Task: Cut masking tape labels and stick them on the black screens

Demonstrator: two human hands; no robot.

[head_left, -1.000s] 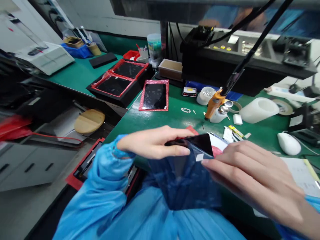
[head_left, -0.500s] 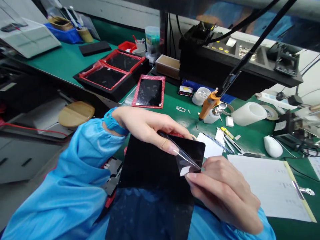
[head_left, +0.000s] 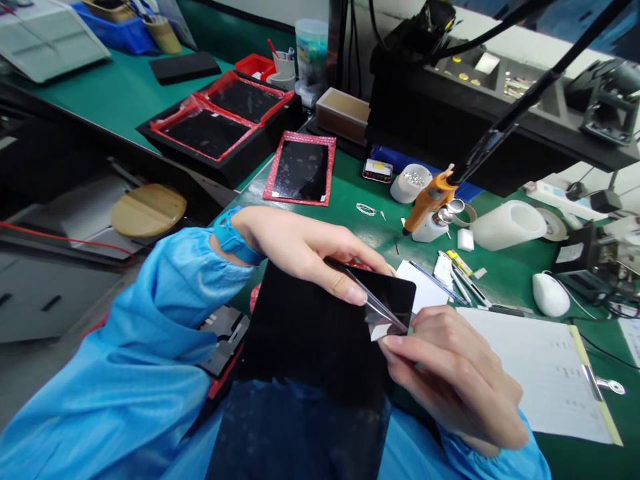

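Observation:
A large black glossy panel (head_left: pixel 310 353) rests tilted over my lap and the front edge of the green bench (head_left: pixel 370 233). My left hand (head_left: pixel 305 250) grips its top edge, thumb pressed on the face. My right hand (head_left: pixel 450 373) is closed in a pinch on a corner of clear protective film (head_left: pixel 380 319), which is lifted off the panel's upper right corner. Both arms wear blue sleeves.
A red-framed screen (head_left: pixel 303 170) lies ahead on the bench, and a black tray with two more (head_left: pixel 220 123) sits to the left. An orange driver on a cable (head_left: pixel 430 200), white tubs, a mouse (head_left: pixel 550 295) and a clipboard (head_left: pixel 540 373) stand to the right.
The panel has swung from edge-on to face-up across my lap. My right hand has taken the film corner in a pinch and lifted it slightly. The view tilted down.

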